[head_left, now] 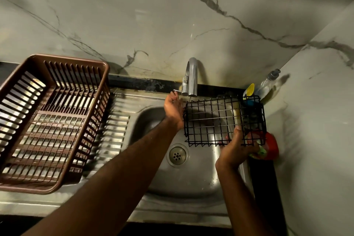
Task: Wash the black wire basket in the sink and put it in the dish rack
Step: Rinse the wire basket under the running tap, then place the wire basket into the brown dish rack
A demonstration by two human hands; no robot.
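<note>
The black wire basket (214,120) hangs over the steel sink (191,176), just under the tap spout (191,76). My right hand (236,149) grips its near right edge, thumb inside the wires. My left hand (173,110) reaches up beside the basket's left edge, its fingertips at the small tap lever (176,91). A thin stream of water falls from the spout onto the basket's far edge. The brown plastic dish rack (47,120) stands on the drainboard at the left, with nothing in it.
A clear soap bottle (267,82) and a yellow and blue item (249,94) stand in the corner behind the basket. A red container (271,147) sits right of the sink. The drain (177,156) lies in the basin's middle. Marble walls close the back and right.
</note>
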